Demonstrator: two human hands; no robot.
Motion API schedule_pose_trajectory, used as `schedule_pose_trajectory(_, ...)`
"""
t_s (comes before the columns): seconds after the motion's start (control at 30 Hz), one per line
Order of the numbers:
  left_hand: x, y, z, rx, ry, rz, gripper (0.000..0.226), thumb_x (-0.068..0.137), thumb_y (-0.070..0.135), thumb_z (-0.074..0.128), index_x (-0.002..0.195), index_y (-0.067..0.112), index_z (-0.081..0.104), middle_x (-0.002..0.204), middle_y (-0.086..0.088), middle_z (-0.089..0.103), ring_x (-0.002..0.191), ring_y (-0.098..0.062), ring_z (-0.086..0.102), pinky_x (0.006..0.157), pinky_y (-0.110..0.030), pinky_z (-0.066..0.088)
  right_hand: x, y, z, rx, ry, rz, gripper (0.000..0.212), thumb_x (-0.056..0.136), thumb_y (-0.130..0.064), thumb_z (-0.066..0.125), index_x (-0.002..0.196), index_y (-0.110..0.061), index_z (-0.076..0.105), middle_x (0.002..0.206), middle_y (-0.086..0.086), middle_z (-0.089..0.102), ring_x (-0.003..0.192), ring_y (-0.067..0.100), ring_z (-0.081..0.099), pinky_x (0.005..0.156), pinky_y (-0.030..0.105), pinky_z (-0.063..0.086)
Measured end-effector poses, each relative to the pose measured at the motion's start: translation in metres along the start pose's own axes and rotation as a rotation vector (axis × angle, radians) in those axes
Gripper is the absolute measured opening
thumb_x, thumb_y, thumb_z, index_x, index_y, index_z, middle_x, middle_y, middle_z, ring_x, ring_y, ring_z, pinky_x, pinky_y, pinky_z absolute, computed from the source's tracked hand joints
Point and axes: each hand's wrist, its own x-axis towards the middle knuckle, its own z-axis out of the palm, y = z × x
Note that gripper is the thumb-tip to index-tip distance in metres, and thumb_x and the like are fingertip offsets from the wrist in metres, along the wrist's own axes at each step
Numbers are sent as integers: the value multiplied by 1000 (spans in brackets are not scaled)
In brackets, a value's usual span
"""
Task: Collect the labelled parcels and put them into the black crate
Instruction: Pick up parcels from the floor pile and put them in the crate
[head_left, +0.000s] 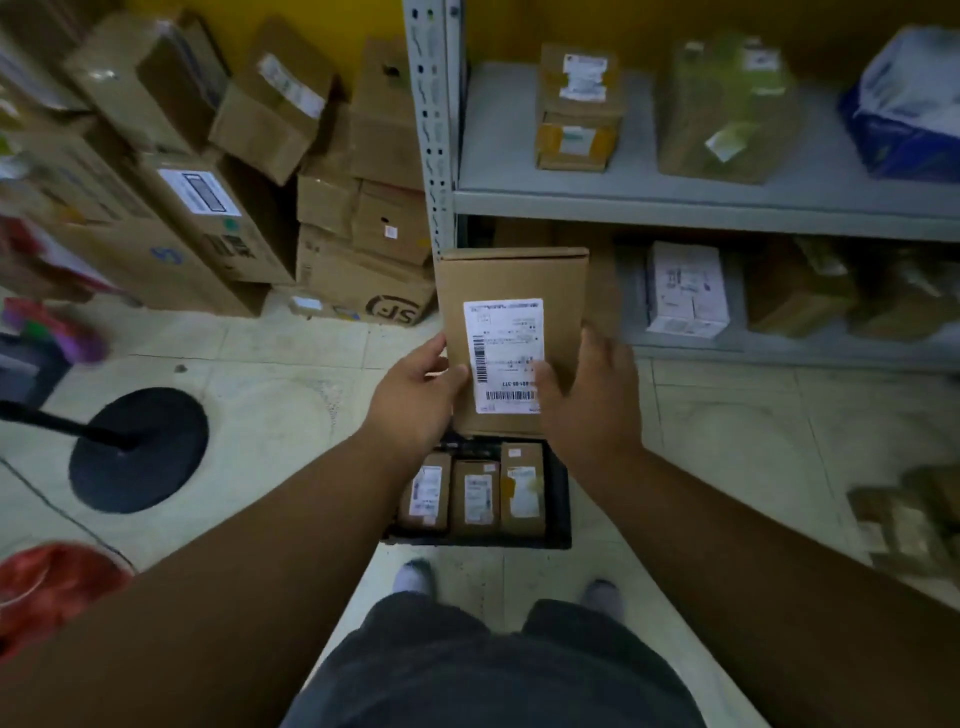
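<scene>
Left hand (415, 400) and right hand (592, 400) clasp a labelled parcel (511, 291) above the black crate (558, 499) holding three parcels (475, 496), metal shelf (675, 205) just beyond

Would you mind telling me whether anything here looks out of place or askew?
Mostly the cardboard boxes stacked left of the shelving: several lean at angles, so the pile looks unstable. The three parcels in the black crate stand neatly, and the parcel held in the left hand and right hand looks intact.
</scene>
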Motion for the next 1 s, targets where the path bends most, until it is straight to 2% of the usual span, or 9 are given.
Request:
schedule_pose_trajectory(0.13, 56, -50, -4, 37, -76, -94, 40, 92, 20, 58, 122, 46, 62, 100, 16, 74, 87, -8, 73, 74, -28, 60, 13, 15, 70, 78, -74, 178, 67, 96, -40, 58, 153, -19, 29, 140, 9, 42, 124, 25, 53, 98, 41, 53)
schedule_pose_trajectory(0.27, 109, -130, 11, 41, -47, -239, 38, 92, 13, 60, 124, 31, 52, 95, 13, 75, 80, -2, 72, 54, -13, 53, 19, 59, 149, 137, -131, 298, 71, 95, -37, 60, 154, -21, 25, 144, 7, 42, 122, 24, 57, 95, 43, 56)
schedule_pose_trajectory(0.33, 141, -185, 20, 58, -53, -323, 36, 93, 16, 60, 126, 30, 54, 101, 10, 74, 85, -7, 72, 60, -16, 55, 24, 92, 201, 137, -170, 356, 70, 95, -35, 61, 154, -21, 25, 144, 7, 43, 119, 24, 59, 91, 40, 58)
schedule_pose_trajectory(0.4, 173, -244, 28, 95, -85, -365, 30, 95, 17, 57, 115, 39, 63, 102, 8, 74, 91, -13, 72, 75, -29, 57, 30, 129, 253, 132, -229, 372, 65, 96, -34, 60, 152, -20, 29, 144, 7, 47, 119, 24, 60, 90, 40, 59)
schedule_pose_trajectory(0.5, 211, -337, 40, 143, -140, -443, 40, 95, 17, 53, 87, 54, 68, 90, 12, 75, 82, -10, 72, 73, -30, 54, 29, 190, 327, 101, -320, 406, 57, 97, -34, 55, 148, -20, 34, 144, 5, 50, 122, 25, 59, 90, 41, 58)
schedule_pose_trajectory(0.73, 276, -488, 49, 270, -127, -585, 36, 98, 15, 54, 118, 45, 55, 98, 1, 68, 81, -19, 66, 60, -29, 57, 7, 294, 471, 71, -345, 499, 67, 95, -33, 60, 151, -19, 28, 141, 7, 47, 122, 24, 57, 91, 31, 55)
schedule_pose_trajectory(0.83, 289, -527, 49, 362, -153, -597, 47, 97, 19, 54, 138, 42, 47, 107, -3, 70, 90, -23, 68, 69, -34, 57, 0, 315, 510, 75, -348, 506, 72, 93, -33, 63, 151, -19, 24, 143, 8, 42, 124, 29, 54, 97, 41, 54)
schedule_pose_trajectory(0.93, 295, -551, 48, 429, -187, -608, 48, 97, 19, 54, 141, 36, 45, 109, -3, 70, 96, -25, 67, 84, -43, 58, -12, 326, 532, -21, -407, 471, 79, 93, -33, 63, 154, -19, 15, 150, 10, 35, 130, 31, 49, 99, 44, 53)
schedule_pose_trajectory(1.0, 298, -562, 47, 458, -211, -616, 47, 96, 17, 55, 139, 33, 46, 104, 0, 68, 95, -23, 65, 78, -38, 57, -17, 332, 541, -105, -456, 423, 79, 93, -34, 61, 154, -14, 16, 151, 12, 34, 132, 32, 45, 104, 45, 48)
